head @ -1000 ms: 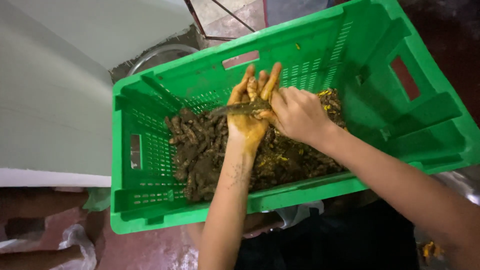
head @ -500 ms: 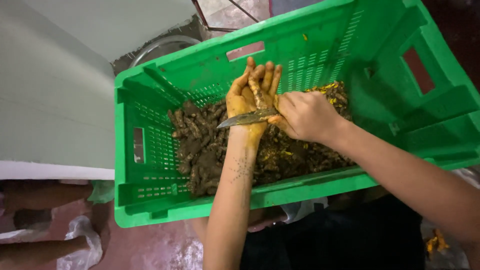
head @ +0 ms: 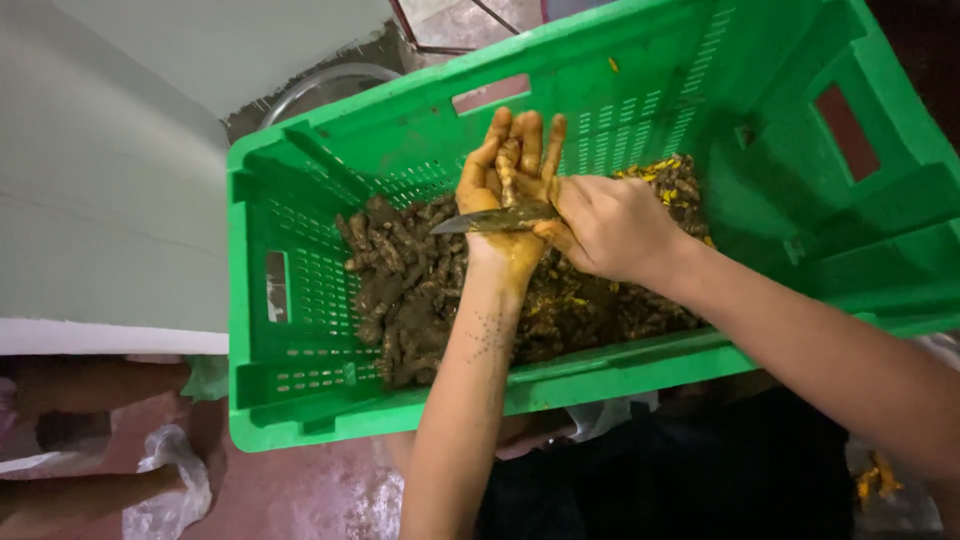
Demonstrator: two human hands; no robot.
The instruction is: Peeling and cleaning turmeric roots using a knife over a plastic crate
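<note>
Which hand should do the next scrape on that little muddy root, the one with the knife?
Probably the right hand. It grips the knife, whose blade lies across the left hand. The yellow-stained left hand holds the root in its palm over the green crate, so it likely just steadies it.

Produce-sorting work area, green plastic crate point(head: 300, 400) of muddy roots point(head: 420, 290), wet floor point(head: 320, 490)
</note>
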